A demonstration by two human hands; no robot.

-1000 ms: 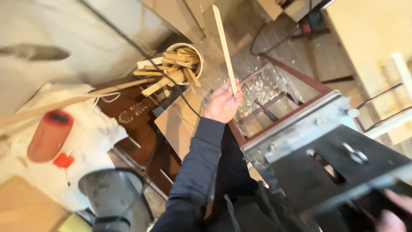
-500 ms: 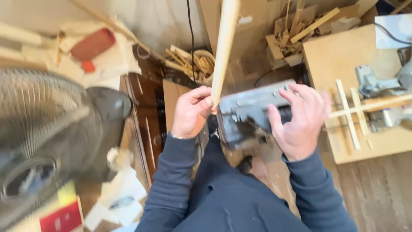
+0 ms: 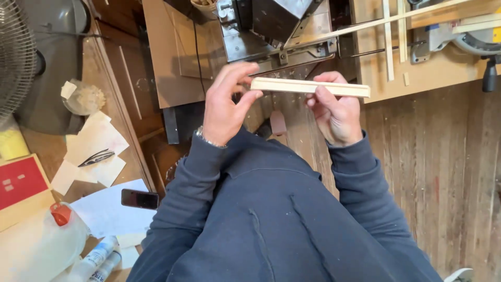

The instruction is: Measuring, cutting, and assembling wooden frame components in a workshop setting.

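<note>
Since the earlier frame the wood strip (image 3: pixel 310 87) has swung from upright to level. My left hand (image 3: pixel 225 104) pinches its left end; my right hand (image 3: pixel 336 112) grips near the right. I'd keep it level, clear of the table saw (image 3: pixel 276 31) beyond.

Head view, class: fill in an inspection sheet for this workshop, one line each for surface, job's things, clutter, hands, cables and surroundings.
Surface: wooden bench at upper right, bare patches between loose strips.
Job's things: pale wooden strip, held level in front of a grey metal machine.
Clutter: papers, dark phone, red-capped jug, glue bottles at left.
Hands: left hand pinches the strip's left end; right hand grips it further along.
Cables: thin black lead down a brown panel.
Surroundings: fan at far left, plank floor, mitre saw on the bench.
</note>
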